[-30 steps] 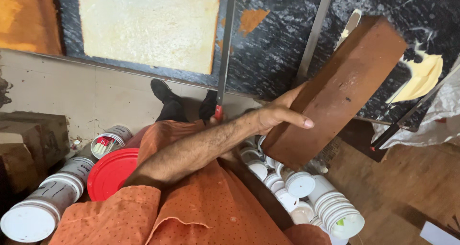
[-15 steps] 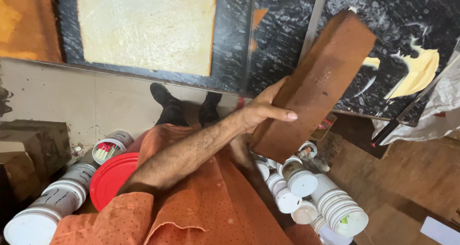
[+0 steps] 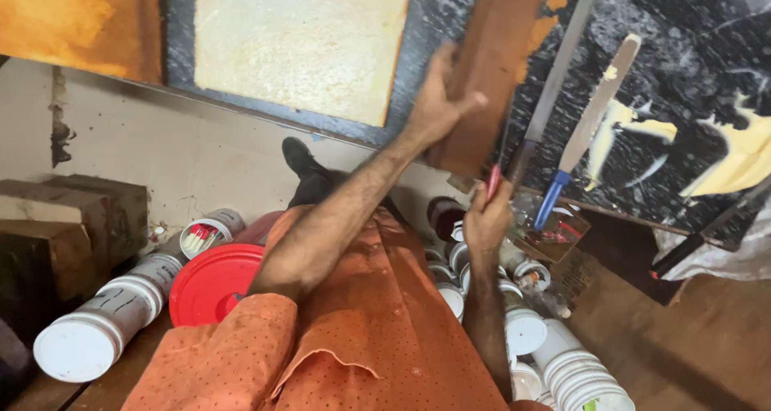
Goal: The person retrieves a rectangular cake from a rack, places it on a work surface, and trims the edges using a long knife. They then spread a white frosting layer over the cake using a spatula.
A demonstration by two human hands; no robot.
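Leaning behind everything: a big dark painted canvas (image 3: 691, 81) with a pale cream square and yellow streaks is filling the upper part of the view, and it is serving as the landmark here.
Floor: a pale floor (image 3: 144, 154) is lying just below the canvas's lower edge.
Orange shirt: an orange dotted shirt (image 3: 353, 339) is covering the person, well below the canvas.
Brown board: a flat brown board (image 3: 491, 73) is being held upright, slightly tilted, right in front of the canvas, overlapping its dark middle part.
Left hand: the left hand (image 3: 438, 98) is gripping the board's left edge, fingers wrapped onto its face, thumb sticking out across it.
Right hand: the right hand (image 3: 486, 218) is closing its fingers around the red handle of a thin tool (image 3: 495, 174), just below the board and near the canvas's lower edge.
Red lid: a round red lid (image 3: 213, 282) is lying well below the canvas, toward the left.
White jars: white jars (image 3: 578, 371) are lying clustered below the canvas at the lower right; another white jar (image 3: 96, 331) is lying far lower left.
Long knives: two long palette knives (image 3: 594, 114), one with a blue handle, are leaning against the canvas, just right of the board.
Shoe: a black shoe (image 3: 299, 155) is resting just below the canvas's bottom edge.
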